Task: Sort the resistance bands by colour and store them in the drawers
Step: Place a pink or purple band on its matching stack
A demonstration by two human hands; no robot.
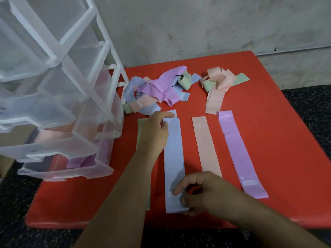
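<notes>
flattening the long pale-blue flat rubber band | left hand pinches its far end, right hand its near end | I should keep it parallel, just beside the peach strip

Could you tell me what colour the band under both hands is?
The flat band is light blue, clearest in the head view.

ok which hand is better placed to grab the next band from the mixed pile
Left. The left hand sits at the far end of the blue band, just short of the mixed pile. The right hand is at the near end.
</notes>
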